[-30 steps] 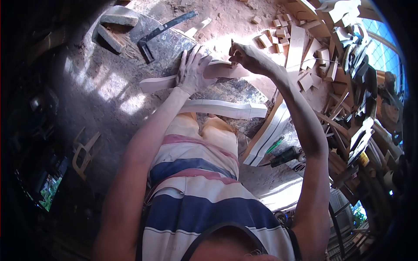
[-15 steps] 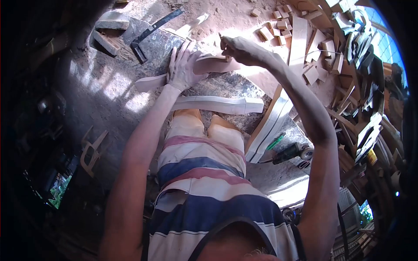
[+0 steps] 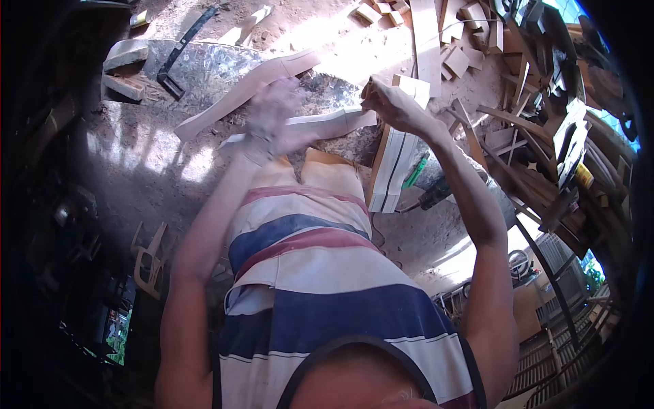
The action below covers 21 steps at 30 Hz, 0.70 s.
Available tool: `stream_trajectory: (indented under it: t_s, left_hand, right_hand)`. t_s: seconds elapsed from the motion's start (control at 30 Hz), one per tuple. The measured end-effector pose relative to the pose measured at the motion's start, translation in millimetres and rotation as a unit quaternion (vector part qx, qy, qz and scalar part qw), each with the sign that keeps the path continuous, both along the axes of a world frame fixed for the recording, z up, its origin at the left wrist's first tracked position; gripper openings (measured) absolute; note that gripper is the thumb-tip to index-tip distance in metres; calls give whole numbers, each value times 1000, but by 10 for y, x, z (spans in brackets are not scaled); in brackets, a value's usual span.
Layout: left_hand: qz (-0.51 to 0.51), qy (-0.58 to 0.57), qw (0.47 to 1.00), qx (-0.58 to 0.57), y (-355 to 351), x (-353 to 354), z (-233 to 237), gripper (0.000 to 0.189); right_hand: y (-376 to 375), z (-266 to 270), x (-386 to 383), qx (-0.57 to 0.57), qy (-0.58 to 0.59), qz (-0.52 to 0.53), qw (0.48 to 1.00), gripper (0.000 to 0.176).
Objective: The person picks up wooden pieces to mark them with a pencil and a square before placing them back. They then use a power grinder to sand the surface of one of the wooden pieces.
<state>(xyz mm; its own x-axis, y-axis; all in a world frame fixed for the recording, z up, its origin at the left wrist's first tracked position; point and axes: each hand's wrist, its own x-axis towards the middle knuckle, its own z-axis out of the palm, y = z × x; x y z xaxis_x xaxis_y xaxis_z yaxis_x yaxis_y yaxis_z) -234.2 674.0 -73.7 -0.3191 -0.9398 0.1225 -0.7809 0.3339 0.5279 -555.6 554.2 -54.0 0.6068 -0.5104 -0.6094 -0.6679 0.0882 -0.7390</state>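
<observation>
My left hand (image 3: 272,123), smeared by motion, is over a curved wooden piece (image 3: 334,123) that lies across in front of my knees. Whether its fingers grip the wood does not show. Beyond it, a second curved wooden piece (image 3: 225,103) lies slanted on the dark work surface (image 3: 204,65), partly covered by the blurred hand. My right hand (image 3: 394,108) is closed, fingers pinched together, just above the right end of the nearer piece. What those fingers hold, if anything, is too small to make out.
Stacked long wooden pieces (image 3: 395,163) stand by my right forearm, with a green object (image 3: 415,172) and a power tool (image 3: 434,194) beside them. A black angled metal bar (image 3: 178,54) lies at the far left. Offcut blocks (image 3: 458,61) and a scrap pile (image 3: 538,170) fill the right.
My left hand has come off the farther piece and moved nearer to me, over the other piece. The farther piece now lies more slanted. My right hand has shifted to the nearer piece's end.
</observation>
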Motion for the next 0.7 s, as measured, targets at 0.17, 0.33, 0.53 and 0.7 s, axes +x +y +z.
stream_trajectory:
  t_s: [0.17,0.33,0.53,0.7]
  left_hand:
    - [-25,-16,994,107,344,-416,-311,87]
    - [-23,-31,992,119,432,-429,-490,73]
    - [-27,-79,992,90,147,-411,-589,67]
    - [-63,-110,991,37,87,-408,-646,66]
  right_hand:
    - [115,-211,212,-58,-16,33,998,15]
    - [138,149,-14,-73,-104,-213,969,22]
    - [1007,87,-90,-85,-22,-538,838,29]
    - [1561,-589,733,-15,-171,-782,599,29]
